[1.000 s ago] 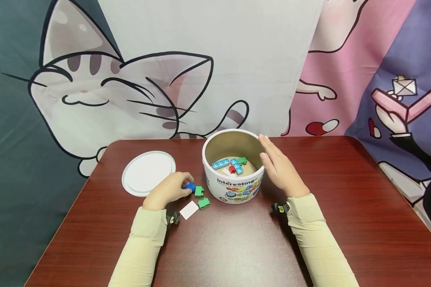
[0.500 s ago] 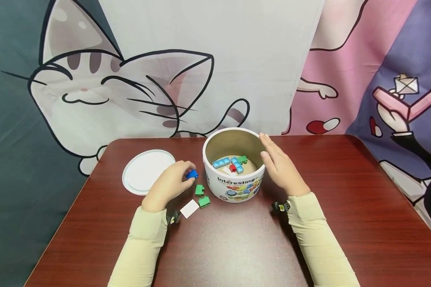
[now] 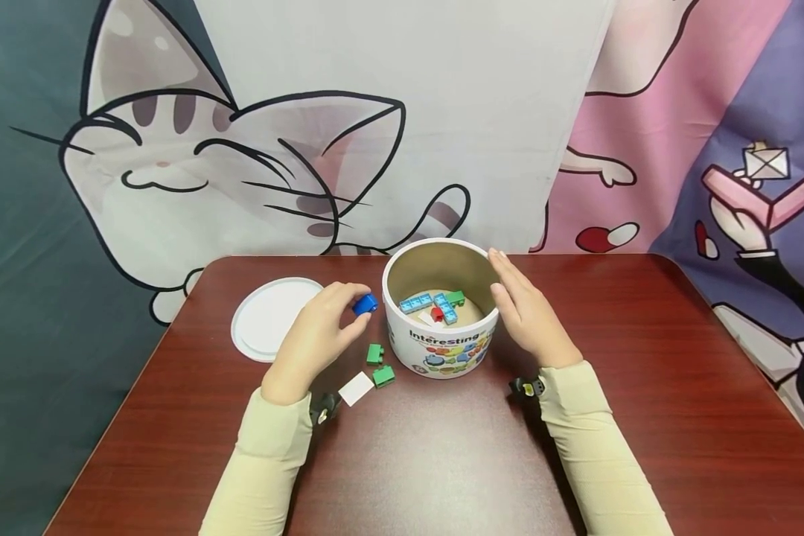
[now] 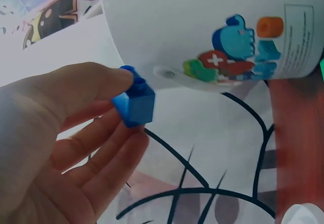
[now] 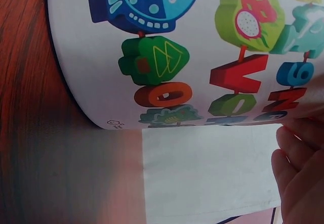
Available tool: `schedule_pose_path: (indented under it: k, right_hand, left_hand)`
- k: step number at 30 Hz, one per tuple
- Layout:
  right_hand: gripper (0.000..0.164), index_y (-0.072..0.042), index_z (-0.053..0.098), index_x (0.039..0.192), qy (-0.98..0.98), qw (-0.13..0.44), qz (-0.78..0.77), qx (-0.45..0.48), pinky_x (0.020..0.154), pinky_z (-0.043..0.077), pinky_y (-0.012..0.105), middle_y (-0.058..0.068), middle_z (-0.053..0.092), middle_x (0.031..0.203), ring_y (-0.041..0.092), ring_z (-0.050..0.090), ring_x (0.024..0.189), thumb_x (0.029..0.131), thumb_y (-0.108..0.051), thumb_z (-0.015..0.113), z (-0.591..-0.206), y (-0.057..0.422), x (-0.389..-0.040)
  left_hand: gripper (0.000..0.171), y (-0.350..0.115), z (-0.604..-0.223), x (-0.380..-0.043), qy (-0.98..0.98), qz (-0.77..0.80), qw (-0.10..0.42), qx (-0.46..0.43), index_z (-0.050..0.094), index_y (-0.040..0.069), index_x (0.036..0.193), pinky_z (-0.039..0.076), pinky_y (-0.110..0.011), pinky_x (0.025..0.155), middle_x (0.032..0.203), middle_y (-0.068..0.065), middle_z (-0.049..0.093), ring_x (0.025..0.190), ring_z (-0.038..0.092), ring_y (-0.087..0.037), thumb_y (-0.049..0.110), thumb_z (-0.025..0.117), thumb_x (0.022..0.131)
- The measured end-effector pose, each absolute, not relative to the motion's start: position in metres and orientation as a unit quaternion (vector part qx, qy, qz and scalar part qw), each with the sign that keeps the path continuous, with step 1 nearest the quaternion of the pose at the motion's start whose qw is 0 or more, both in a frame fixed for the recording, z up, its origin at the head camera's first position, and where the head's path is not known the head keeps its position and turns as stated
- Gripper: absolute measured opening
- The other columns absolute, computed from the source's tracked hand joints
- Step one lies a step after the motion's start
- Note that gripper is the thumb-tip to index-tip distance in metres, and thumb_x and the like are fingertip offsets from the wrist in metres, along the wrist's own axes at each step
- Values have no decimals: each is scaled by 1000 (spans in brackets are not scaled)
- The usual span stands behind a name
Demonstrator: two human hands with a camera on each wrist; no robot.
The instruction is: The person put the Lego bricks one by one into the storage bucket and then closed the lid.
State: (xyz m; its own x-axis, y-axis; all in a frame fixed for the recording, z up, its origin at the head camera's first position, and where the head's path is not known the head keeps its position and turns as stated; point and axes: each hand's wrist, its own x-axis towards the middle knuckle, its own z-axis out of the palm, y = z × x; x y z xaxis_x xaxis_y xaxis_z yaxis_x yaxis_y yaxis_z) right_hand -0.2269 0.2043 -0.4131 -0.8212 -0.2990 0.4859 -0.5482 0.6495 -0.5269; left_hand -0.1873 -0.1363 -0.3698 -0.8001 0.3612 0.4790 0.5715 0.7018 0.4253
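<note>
Between thumb and fingers my left hand (image 3: 318, 327) pinches a blue building brick (image 3: 365, 304), raised off the table just left of the round white tub (image 3: 442, 353). The left wrist view shows the brick (image 4: 136, 102) with its studs near the thumb, in front of the tub's printed wall (image 4: 167, 32). My right hand (image 3: 529, 320) rests with straight fingers against the tub's right side. Inside the tub lie light blue bricks (image 3: 415, 303), a green brick (image 3: 455, 298), a red piece (image 3: 437, 314) and a white piece.
Two green bricks (image 3: 383, 376) and a white card-like piece (image 3: 356, 388) lie on the brown table (image 3: 435, 461) in front of the tub. A round white lid (image 3: 268, 316) lies left, partly behind my left hand. A printed cloth (image 3: 482, 112) hangs behind the table.
My left hand has lifted the blue brick from beside the green bricks, up and rightward to near the tub's rim. My right hand stays at the tub's side.
</note>
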Motion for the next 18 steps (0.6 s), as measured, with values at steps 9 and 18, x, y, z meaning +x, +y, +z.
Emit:
schedule_pose_path:
  k: [9, 18]
  right_hand:
    - [54, -4, 37, 157, -888, 194, 331, 254, 125, 19, 39, 12, 35, 162, 34, 29, 150, 108, -25, 46, -415, 207, -228]
    - [54, -6, 37, 157, -883, 200, 337, 260, 125, 19, 37, 10, 35, 162, 34, 30, 150, 107, -21, 47, -418, 207, -229]
  left_hand:
    - [36, -122, -364, -179, -883, -296, 241, -273, 67, 0, 121, 57, -41, 87, 106, -12, 68, 97, 64, -24, 7, 79, 88]
    - [37, -107, -361, -175, -855, -322, 279, -296, 66, -2, 126, 56, -39, 94, 115, -14, 68, 106, 65, -25, 5, 75, 90]
